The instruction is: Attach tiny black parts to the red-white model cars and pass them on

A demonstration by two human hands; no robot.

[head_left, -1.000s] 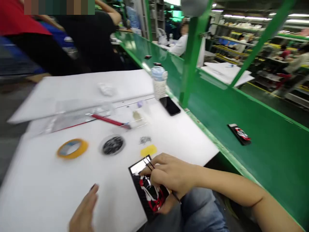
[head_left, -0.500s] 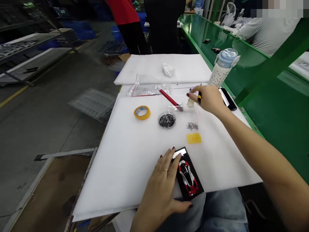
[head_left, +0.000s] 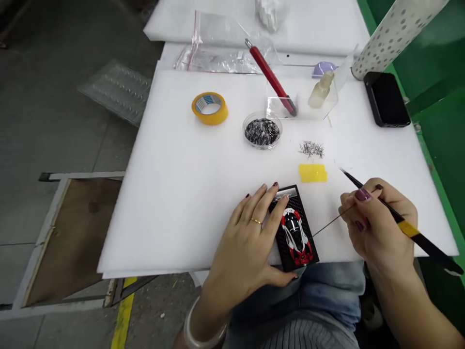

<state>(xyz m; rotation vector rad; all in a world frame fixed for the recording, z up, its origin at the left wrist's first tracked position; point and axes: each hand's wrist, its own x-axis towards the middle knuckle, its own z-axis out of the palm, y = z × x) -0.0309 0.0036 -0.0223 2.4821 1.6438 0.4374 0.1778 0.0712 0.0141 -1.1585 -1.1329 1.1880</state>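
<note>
A small black base with a red, white and black toy car (head_left: 296, 232) lies at the near edge of the white foam sheet (head_left: 181, 184). My left hand (head_left: 247, 242) rests flat beside it, fingers spread, touching its left side. My right hand (head_left: 378, 225) is closed in a pinch on black tweezers (head_left: 407, 225) with a yellow band, and a thin wire runs from its fingers toward the car. A yellow pad (head_left: 312, 173) and a small heap of tiny pins (head_left: 311, 149) lie just beyond the car.
A round dish of dark pins (head_left: 262, 132), a yellow tape roll (head_left: 209, 107), a red-handled knife (head_left: 271, 76), a small bottle (head_left: 319, 90), plastic bags (head_left: 221, 48), a black phone (head_left: 386, 98) and a dotted flask (head_left: 395, 31) sit farther back. Green conveyor edge runs on the right.
My right hand has come back from the bottle at the far side to beside the car, now holding tweezers and a thin wire. My left hand stays by the car. The view tilted down.
</note>
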